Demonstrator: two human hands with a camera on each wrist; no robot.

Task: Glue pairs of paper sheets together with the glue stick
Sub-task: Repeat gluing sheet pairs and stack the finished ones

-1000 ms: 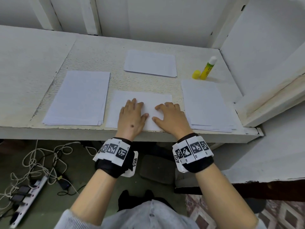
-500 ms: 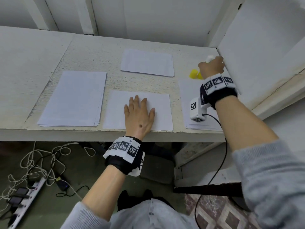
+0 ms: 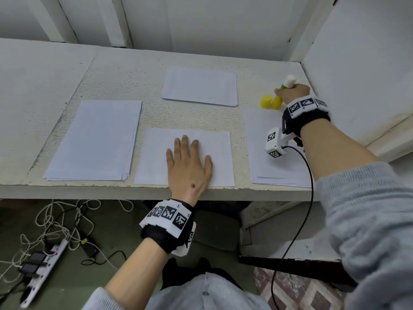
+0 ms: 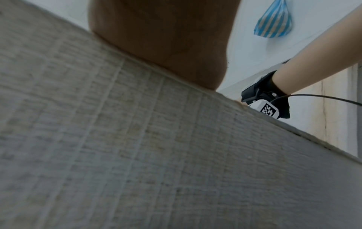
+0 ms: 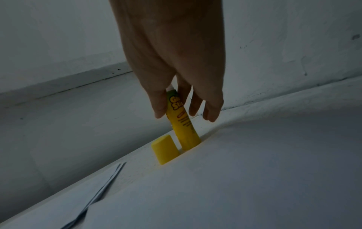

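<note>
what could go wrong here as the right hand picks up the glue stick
1. The loose yellow cap stands right beside the glue stick; lifting could knock it away.
2. The right hand pinches the stick only near its top, so it might slip.
3. The left hand rests flat on the middle sheet, near the table edge; letting go could let it slide.

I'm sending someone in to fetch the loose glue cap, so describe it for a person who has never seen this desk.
Start at the white desk and go to its far right corner by the wall. There the right hand grips a yellow glue stick with a white tip. The small yellow plastic cap stands just left of the stick, beyond the right paper stack: short, stubby, untouched.
</note>
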